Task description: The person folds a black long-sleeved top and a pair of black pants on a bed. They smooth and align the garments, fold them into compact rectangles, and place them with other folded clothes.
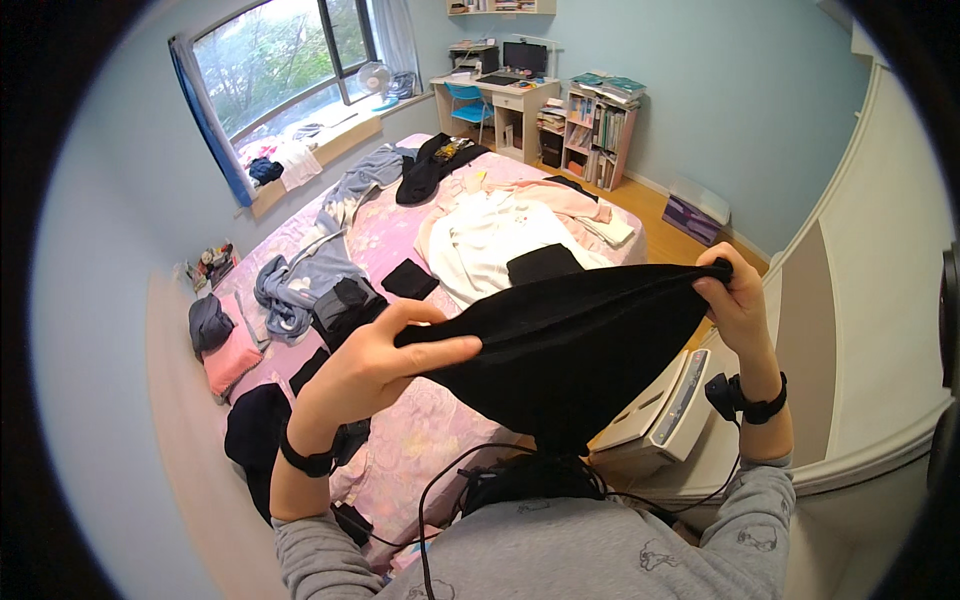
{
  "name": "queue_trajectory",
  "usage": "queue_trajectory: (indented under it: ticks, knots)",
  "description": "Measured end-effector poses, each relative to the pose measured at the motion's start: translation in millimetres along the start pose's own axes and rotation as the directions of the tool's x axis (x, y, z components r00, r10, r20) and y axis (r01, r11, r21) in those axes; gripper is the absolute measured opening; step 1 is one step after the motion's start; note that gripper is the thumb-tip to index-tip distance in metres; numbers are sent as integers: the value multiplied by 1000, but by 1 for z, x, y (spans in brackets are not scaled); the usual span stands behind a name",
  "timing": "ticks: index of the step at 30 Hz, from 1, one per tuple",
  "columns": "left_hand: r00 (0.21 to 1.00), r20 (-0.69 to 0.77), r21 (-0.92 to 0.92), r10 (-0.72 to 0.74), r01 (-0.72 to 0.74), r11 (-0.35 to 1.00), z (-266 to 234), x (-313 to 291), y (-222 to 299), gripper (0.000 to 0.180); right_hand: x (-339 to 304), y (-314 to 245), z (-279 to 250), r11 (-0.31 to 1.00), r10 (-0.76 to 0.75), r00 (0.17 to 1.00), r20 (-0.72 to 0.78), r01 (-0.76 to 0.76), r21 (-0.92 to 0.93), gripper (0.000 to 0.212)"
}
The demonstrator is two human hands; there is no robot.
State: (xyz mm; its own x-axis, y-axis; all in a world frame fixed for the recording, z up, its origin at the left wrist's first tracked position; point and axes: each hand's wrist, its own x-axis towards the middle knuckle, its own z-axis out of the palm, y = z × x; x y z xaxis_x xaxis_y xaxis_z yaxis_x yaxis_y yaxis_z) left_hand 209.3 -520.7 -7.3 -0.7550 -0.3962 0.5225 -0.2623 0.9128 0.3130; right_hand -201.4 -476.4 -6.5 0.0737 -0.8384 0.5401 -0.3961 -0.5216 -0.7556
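Observation:
A black piece of stretchy clothing (570, 350) hangs taut between my two hands above the bed, its lower part narrowing toward my chest. Its exact kind does not show. My left hand (365, 375) pinches the left end, with fingers lying along the cloth. The right end is bunched in the closed fingers of my right hand (735, 300), which is held higher. Behind the cloth, a folded black cloth (543, 264) is partly hidden. A small black folded piece (410, 280) lies left of it, near a dark grey and black pile (347, 308).
The bed (400, 450) has a pink floral sheet. White clothing (490, 235) and a blue-grey fleece (345, 205) spread across it. A pink pillow (234, 358) lies at left. A white appliance (655, 410) stands near my right arm; a bookcase (605, 135) and desk (515, 95) stand beyond.

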Motion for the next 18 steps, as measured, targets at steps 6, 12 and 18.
queue_trajectory:
  ticks: [6, 12, 18]
  knots:
    - [992, 68, -115, -107, 114, 987, 7, -4, 0, 49, 2, 7, -4, 992, -108, 993, 53, 111, -53, 4]
    - [981, 183, -85, -68, 85, 993, 12, -7, -11, 22, -3, 9, -10, 998, -58, 998, 11, 59, -39, 11]
    - [951, 272, 54, -145, 135, 989, 13, 9, -19, 32, -4, 14, -19, 996, -46, 999, -23, 44, -71, 11]
